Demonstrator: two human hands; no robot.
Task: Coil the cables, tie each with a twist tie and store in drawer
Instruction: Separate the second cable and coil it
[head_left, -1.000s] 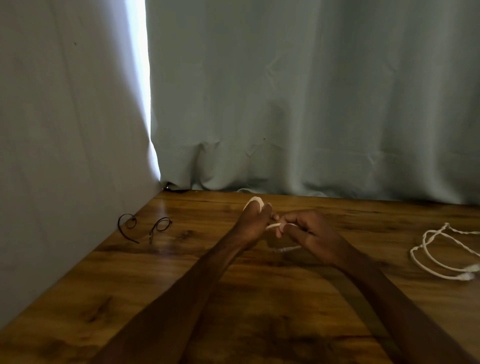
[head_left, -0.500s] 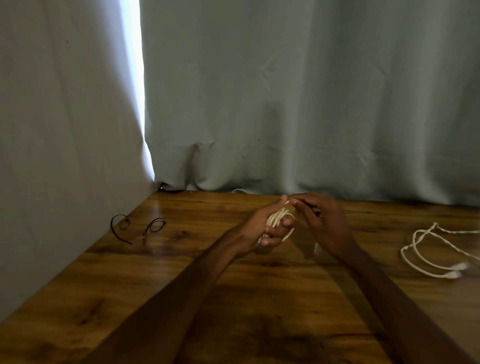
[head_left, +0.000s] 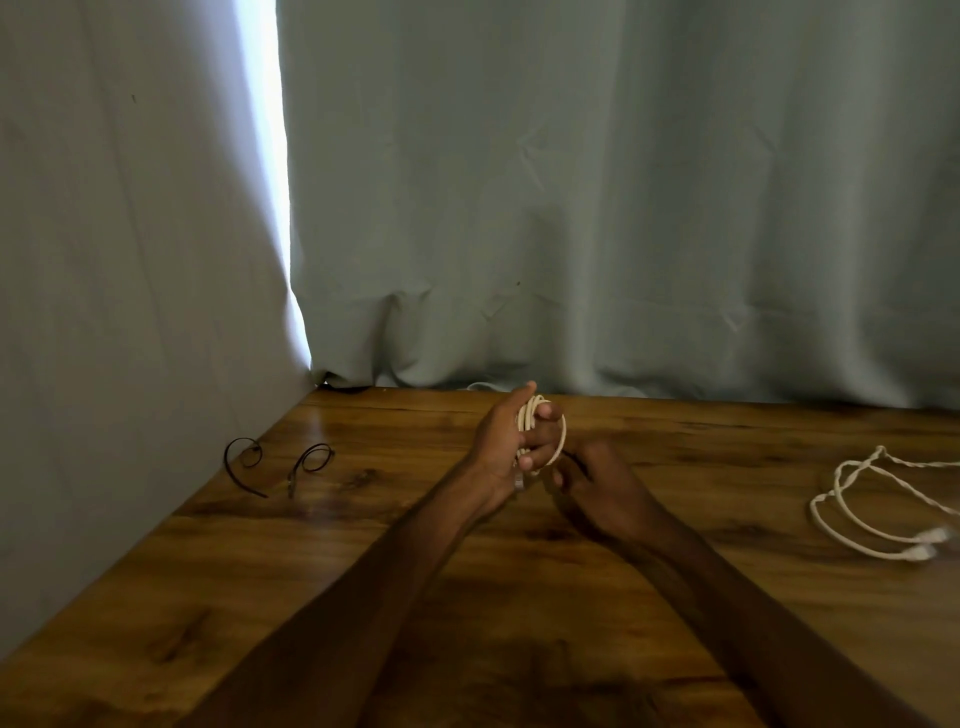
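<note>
A white cable (head_left: 535, 415) is wound in loops around the fingers of my left hand (head_left: 506, 447), which is raised above the wooden table (head_left: 363, 571) near its back edge. My right hand (head_left: 597, 483) sits just below and to the right, fingers curled by the cable's lower loop; what it pinches is hidden. Two black twist ties (head_left: 244, 462) (head_left: 311, 462) lie curled on the table at the far left. A second white cable (head_left: 872, 509) lies loose at the right, its plugs toward the front.
A grey curtain (head_left: 571, 208) hangs along the back of the table and a wall of cloth (head_left: 104, 260) closes the left side. A bright gap (head_left: 265, 156) shows between them. No drawer is in view.
The cable has gone from a single loop between both hands to several loops on my left hand. My right hand has dropped from above the coil to below it.
</note>
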